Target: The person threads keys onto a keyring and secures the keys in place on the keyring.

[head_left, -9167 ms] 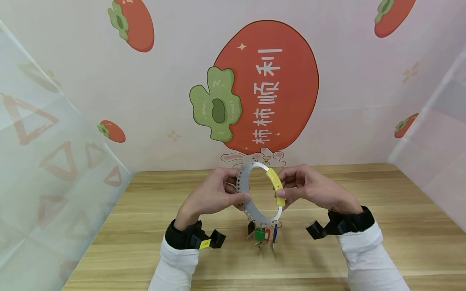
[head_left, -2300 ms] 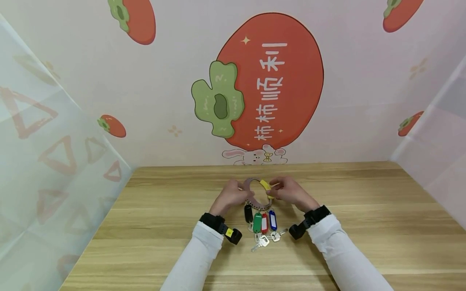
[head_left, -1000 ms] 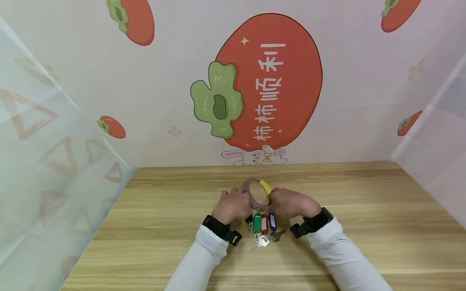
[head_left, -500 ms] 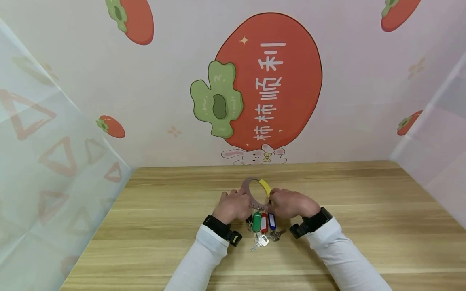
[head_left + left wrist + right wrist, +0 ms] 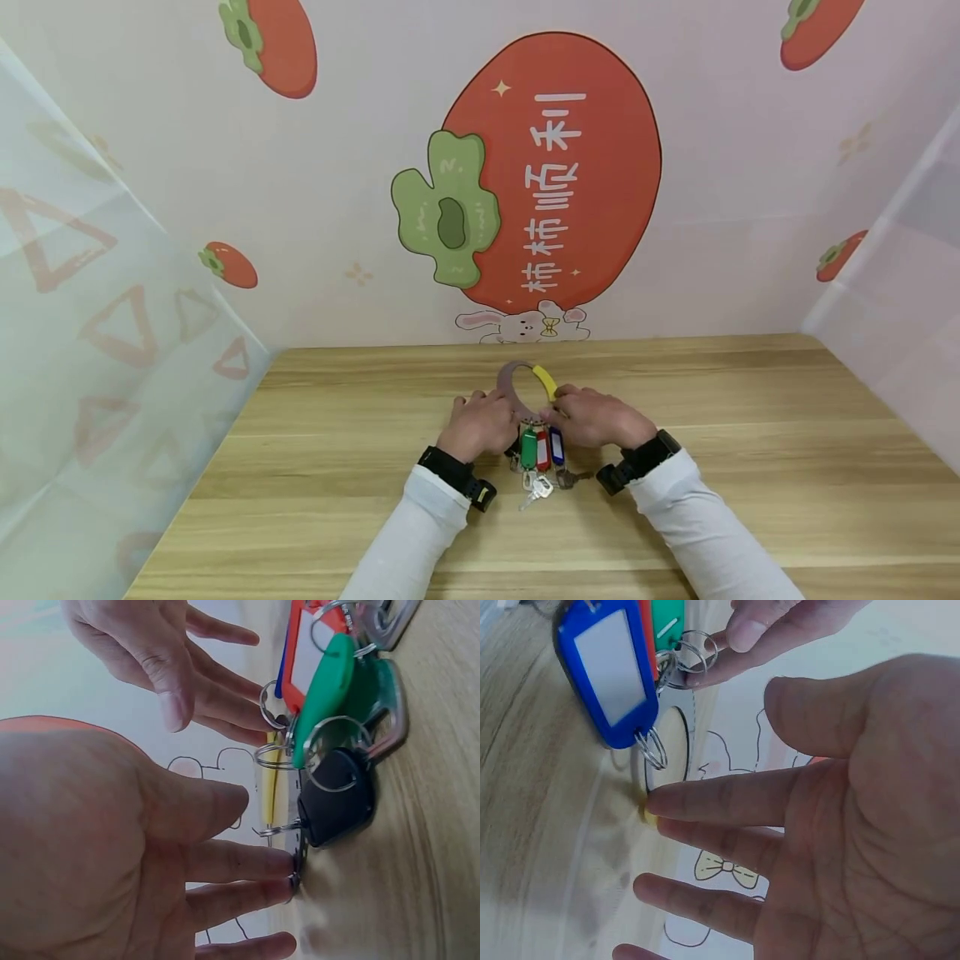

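A flat grey key-holder ring (image 5: 507,385) with small holes and a yellow grip (image 5: 546,382) lies on the table. From its near edge, split rings carry a black tag (image 5: 337,799), a green tag (image 5: 528,450), a red tag (image 5: 543,461), a blue tag (image 5: 557,447) and several silver keys (image 5: 542,487). My left hand (image 5: 480,425) is at the ring's left side, its extended fingertips touching the rim. Opposite it, my right hand (image 5: 600,418) has straight fingers, the index tip at the yellow grip. Both thumbs stand free in the wrist views.
The wooden table (image 5: 300,500) runs back to a pale wall sheet (image 5: 330,167) printed with a large persimmon (image 5: 615,183). A translucent sheet (image 5: 60,375) borders the left side. Black camera straps (image 5: 453,473) circle both wrists.
Earlier, both hands held the ring upright above the table; then it was lowered flat. The hands let go of their pinch. Over the last half second, the ring and tags have shifted slightly away from me.
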A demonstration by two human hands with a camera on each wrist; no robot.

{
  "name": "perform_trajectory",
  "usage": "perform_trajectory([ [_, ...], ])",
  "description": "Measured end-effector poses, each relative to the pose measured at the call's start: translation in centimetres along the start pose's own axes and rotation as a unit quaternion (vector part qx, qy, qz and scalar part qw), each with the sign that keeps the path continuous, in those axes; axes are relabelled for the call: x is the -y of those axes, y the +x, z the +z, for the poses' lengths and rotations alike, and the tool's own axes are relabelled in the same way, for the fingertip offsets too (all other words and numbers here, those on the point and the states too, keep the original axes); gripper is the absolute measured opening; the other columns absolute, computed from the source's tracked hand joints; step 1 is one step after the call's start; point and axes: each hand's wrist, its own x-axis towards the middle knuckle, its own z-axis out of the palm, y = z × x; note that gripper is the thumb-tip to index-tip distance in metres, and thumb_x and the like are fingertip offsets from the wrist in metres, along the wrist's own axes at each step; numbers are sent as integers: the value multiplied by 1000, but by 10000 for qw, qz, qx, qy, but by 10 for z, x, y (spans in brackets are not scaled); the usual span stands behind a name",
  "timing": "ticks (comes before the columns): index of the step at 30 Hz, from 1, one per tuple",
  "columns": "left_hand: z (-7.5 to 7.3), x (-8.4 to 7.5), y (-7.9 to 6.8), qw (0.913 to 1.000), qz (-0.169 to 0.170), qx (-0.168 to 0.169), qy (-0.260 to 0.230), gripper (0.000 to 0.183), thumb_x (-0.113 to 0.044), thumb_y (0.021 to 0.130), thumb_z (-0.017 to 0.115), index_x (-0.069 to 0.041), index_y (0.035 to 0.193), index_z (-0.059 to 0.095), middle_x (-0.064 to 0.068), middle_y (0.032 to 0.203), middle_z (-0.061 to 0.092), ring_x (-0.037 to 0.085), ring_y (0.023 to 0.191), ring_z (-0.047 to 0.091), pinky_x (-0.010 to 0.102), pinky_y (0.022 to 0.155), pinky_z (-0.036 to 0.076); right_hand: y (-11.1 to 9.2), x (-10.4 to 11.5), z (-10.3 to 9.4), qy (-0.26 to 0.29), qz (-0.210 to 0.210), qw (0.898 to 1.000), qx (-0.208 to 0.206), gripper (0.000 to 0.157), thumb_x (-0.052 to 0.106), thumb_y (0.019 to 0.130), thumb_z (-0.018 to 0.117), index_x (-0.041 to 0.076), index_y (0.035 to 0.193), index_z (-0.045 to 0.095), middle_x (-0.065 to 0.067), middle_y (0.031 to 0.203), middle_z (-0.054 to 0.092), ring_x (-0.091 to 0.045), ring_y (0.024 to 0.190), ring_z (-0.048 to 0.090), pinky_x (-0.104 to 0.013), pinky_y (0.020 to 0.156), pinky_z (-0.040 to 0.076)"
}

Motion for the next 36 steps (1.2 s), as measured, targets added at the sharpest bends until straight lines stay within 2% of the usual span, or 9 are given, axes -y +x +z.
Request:
perform_trajectory([
  [9,3,2,3,9997,-35,-86,-236,42,-31,109,43,-16,146,55,5,156,45,41,140,40,66,109,28,3,-3,4,-36,66,9997,-211,45,37,110,42,4,118,69,-19,149,47,-41,133,46,-62,105,37],
  [18,6,5,6,9994,-68,-126,-309,46,-33,109,40,-18,152,49,3,158,41,43,140,39,68,109,27,6,-3,7,143,161,9989,-416,43,41,109,41,9,110,70,-18,145,50,-42,133,45,-67,100,37],
  [27,9,7,8,9983,-160,-119,-543,47,-33,109,41,-17,153,47,4,160,38,44,141,36,69,109,25,7,-3,11,220,210,9986,-441,45,39,109,41,5,122,68,-21,152,44,-46,137,41,-71,104,32],
  [36,11,7,13,9979,-220,-211,-571,48,-32,109,41,-17,155,44,4,162,36,43,141,36,69,108,24,10,-3,12,222,284,9981,-494,39,39,109,41,11,112,68,-21,155,40,-47,138,39,-76,103,27],
])
